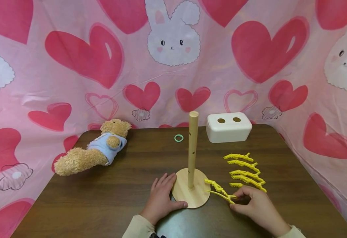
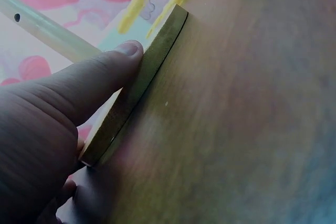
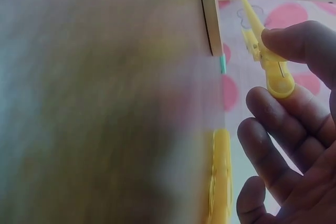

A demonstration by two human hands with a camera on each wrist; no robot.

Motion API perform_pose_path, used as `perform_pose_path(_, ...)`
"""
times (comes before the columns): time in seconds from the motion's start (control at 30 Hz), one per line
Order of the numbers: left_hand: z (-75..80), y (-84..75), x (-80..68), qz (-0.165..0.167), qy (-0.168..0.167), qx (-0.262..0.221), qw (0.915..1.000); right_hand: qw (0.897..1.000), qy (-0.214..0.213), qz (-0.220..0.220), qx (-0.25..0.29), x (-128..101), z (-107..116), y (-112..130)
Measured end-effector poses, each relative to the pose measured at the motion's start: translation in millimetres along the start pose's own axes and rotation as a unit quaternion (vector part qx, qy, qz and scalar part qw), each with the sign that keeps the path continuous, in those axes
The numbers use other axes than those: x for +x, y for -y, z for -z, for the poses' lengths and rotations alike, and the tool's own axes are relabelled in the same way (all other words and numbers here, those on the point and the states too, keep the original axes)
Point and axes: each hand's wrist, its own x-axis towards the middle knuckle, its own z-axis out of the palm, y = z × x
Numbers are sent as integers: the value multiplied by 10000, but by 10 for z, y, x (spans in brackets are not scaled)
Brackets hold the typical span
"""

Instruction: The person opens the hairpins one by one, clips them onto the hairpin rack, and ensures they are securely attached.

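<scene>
Fingers pinch yellow clip beside wooden stand, which left hand steadies; spare clips behind.

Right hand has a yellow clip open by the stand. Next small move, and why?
Probably carry the open clip in to the post and let it bite. The right hand pinches it beside the base, which the left hand steadies.

Homely play corner: heart-and-bunny cloth (draped all round), teddy bear, wooden table.
</scene>
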Motion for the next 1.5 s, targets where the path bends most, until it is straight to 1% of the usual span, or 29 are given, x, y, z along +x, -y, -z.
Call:
perform_pose_path(0.27,13,-11,1,18,43,-24,10000,9997,142,-19,186,94,-97,62)
perform_pose_path(0.47,23,-20,-1,33,75,-17,10000,9990,301,157,276,155,-150,82)
perform_pose_path(0.83,28,-37,0,-1,17,-12,10000,9980,378,347,368,234,-215,124)
perform_pose_path(1.0,26,-29,6,-1,19,2,10000,9972,535,218,479,288,-251,152)
perform_pose_path(1.23,31,-14,4,19,38,-41,10000,9944,829,-126,644,377,-299,168)
perform_pose_path(1.5,27,-20,0,5,40,-34,10000,9933,863,119,765,421,-364,204)
